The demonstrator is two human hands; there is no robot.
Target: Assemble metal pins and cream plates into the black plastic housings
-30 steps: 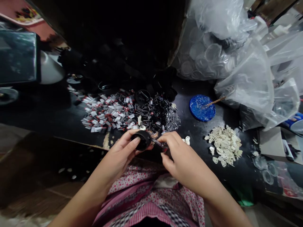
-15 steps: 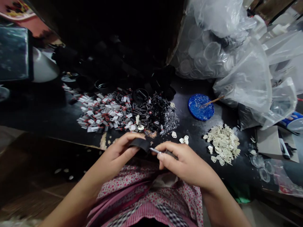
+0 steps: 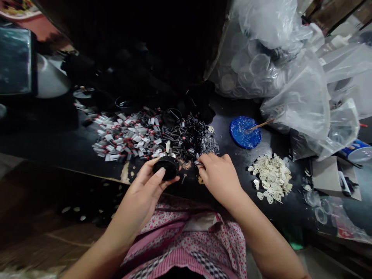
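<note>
1 black round cap [image 3: 168, 162], just below frame centre, is gripped by the left hand [image 3: 147, 184], which partly blocks its opening. The right hand [image 3: 219, 174] is curled (whether around anything, I cannot tell). Beyond: 1 pile of white-and-red plastic pieces [image 3: 130, 135]; right of centre, 1 blue lid [image 3: 240, 135], 1 stick [image 3: 263, 124], 1 heap of cream tabs [image 3: 273, 176].

Black cup [image 3: 171, 168], blue dish [image 3: 234, 140], cloth [image 3: 229, 240] — pink-speckled

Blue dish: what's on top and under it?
A glossy smear and one end of a thin brown stick. The tabletop directly beneath the blue dish is hidden.
</note>
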